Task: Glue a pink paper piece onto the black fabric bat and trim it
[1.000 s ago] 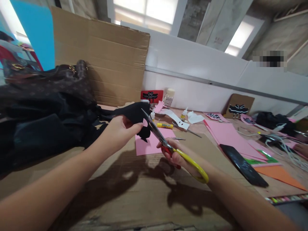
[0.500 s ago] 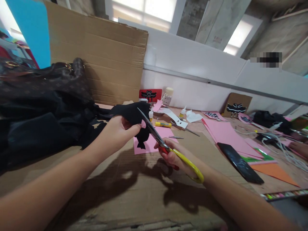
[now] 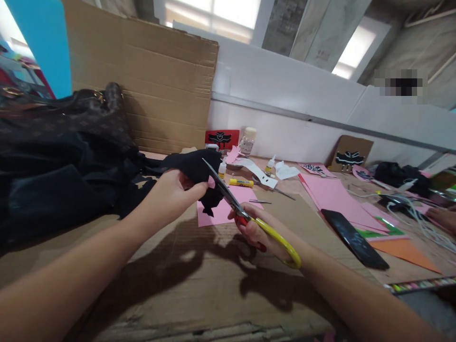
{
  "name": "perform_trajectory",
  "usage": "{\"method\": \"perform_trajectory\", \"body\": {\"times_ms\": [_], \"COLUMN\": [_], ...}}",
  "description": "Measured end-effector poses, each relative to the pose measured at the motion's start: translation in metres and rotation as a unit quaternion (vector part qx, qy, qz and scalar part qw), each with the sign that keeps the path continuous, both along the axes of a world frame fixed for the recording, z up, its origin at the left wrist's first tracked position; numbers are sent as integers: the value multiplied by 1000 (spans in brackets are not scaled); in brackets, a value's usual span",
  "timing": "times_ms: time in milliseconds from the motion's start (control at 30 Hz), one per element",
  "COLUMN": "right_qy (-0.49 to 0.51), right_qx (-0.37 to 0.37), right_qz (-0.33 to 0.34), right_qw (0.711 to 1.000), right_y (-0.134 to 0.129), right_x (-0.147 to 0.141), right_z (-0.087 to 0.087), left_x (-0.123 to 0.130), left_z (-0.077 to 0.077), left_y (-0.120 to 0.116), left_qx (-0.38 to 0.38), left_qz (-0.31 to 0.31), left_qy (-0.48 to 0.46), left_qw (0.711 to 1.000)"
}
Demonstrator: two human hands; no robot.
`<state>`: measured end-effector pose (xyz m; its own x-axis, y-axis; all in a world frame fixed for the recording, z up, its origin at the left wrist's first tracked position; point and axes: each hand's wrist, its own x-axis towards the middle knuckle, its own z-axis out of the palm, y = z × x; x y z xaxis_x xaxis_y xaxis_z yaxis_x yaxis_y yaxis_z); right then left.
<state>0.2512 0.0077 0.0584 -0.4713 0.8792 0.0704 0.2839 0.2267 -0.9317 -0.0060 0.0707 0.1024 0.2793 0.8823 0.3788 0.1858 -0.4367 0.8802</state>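
Observation:
My left hand (image 3: pixel 181 190) is closed, pinching black fabric (image 3: pixel 194 164) together with a small pink paper piece (image 3: pixel 211 182) near its edge. My right hand (image 3: pixel 254 228) is wrapped round the handles of a pair of scissors (image 3: pixel 230 197) with yellow and red grips. The blades point up and left, lying along the edge of the fabric beside the pink piece; how far apart they are is hard to tell. Below them a flap of black fabric hangs over a pink sheet (image 3: pixel 204 218) on the cardboard.
A glue stick (image 3: pixel 241 182) and small glue bottles (image 3: pixel 270 164) lie beyond my hands. To the right are pink papers (image 3: pixel 335 199), a black phone (image 3: pixel 354 238) and white cables (image 3: pixel 420 218); another person's hand (image 3: pixel 441 218) is at the far right. A brown handbag (image 3: pixel 71 111) stands at left.
The hanging flap of black fabric has shifted slightly up and sits differently below the blades. Both hands keep almost the same place; the view has tilted a little.

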Motion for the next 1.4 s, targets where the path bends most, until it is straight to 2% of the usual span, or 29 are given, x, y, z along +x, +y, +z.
{"method": "perform_trajectory", "body": {"times_ms": [233,533,733,1400], "right_qy": [5,7,-10,-21], "right_qx": [-5,-4,-1,-23], "right_qz": [-10,-6,-19,-32], "right_qw": [1000,1000,1000,999], "right_y": [-4,-3,-7,-5], "right_x": [-3,-3,-4,-3], "right_z": [5,4,9,9], "left_x": [0,-3,-4,-5], "left_z": [2,2,6,18], "left_y": [0,5,5,1], "left_qx": [-5,-1,-3,-25], "left_qz": [0,-9,-9,4], "left_qy": [15,19,7,29], "left_qw": [1000,1000,1000,999]}}
